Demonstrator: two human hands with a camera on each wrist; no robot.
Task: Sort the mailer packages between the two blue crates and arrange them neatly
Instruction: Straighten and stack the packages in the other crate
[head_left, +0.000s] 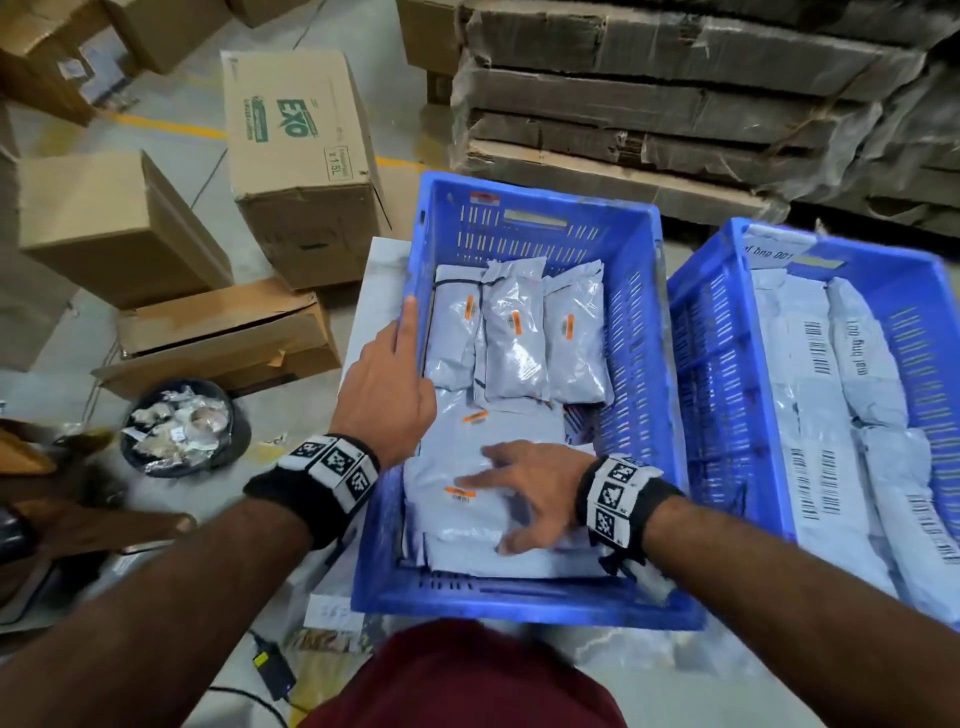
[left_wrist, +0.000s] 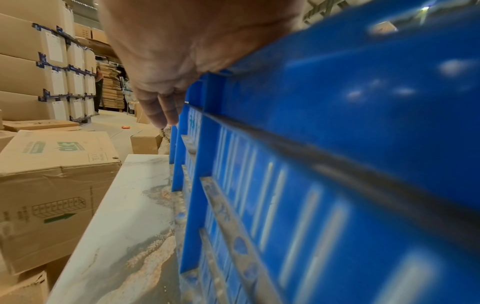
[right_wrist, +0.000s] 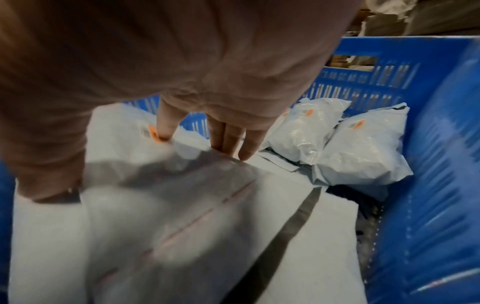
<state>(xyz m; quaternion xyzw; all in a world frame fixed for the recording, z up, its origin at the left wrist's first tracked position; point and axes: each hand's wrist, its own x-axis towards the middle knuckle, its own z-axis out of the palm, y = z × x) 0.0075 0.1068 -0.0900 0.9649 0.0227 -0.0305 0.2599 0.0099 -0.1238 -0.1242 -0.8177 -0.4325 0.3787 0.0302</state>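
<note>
The left hand (head_left: 387, 387) lay along the left rim of the near crate (head_left: 384, 530), a blue ribbed plastic box with slotted walls. Its forefinger pointed straight along the rim; the other fingers (left_wrist: 162, 111) hung together and fairly straight down the outer wall, clamped on nothing.

The right hand (head_left: 530, 491) was spread palm-down inside that crate, its fingers (right_wrist: 233, 139) apart and nearly straight, pressing a flat mailer (head_left: 462, 512). This was a smooth grey-white plastic pouch with a small orange label just under the fingertips, and it lay on top of other flat pouches at the crate's near end.

Beyond the fingertips, 3 plump mailers (head_left: 517, 332) lay side by side against the far wall, glossy and crinkled, each with an orange tag.

To the right of the right wrist stood the second crate (head_left: 727, 395), the same blue plastic, packed with long white mailers (head_left: 857, 364) printed with black barcodes.

Both crates sat on a pale, scuffed table (left_wrist: 124, 216). Left of the left hand stood dented cardboard boxes (head_left: 306, 156).
</note>
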